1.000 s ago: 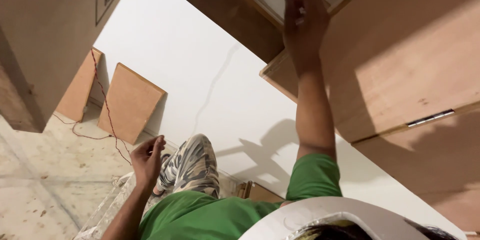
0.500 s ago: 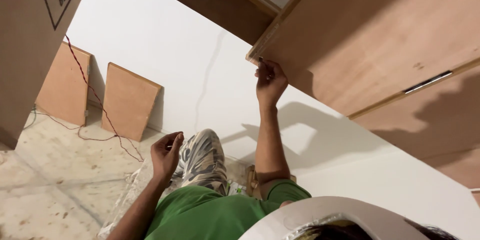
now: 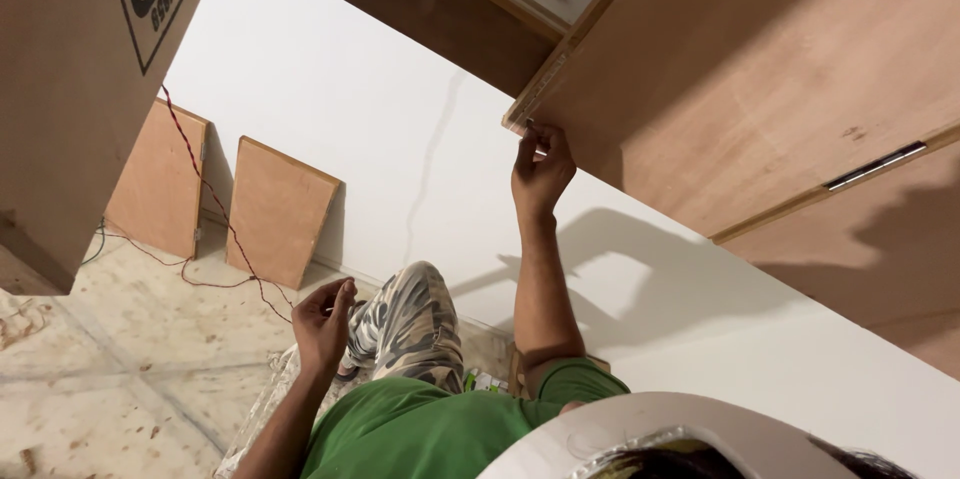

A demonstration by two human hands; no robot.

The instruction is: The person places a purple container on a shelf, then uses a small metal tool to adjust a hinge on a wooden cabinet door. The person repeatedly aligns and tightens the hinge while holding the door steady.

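Nearest my view: a white rounded rim [image 3: 640, 429] at the bottom edge, then the green shirt [image 3: 420, 434] and a bent knee in camouflage trousers [image 3: 410, 324].

I see the left hand [image 3: 322, 324] hanging low beside that knee, fingers loosely curled, palm half open; I can't tell whether anything small lies in it.

The right hand [image 3: 540, 171] is raised on a straight arm, fingertips pinched together against the lower corner of the plywood cabinet door [image 3: 760, 89], right at its edge strip. What sits between the fingertips is too small to make out.

Further off: a white wall [image 3: 370, 109], two plywood panels [image 3: 280, 209] leaning on it, a red wire [image 3: 215, 214] trailing across them onto the floor [image 3: 110, 369].
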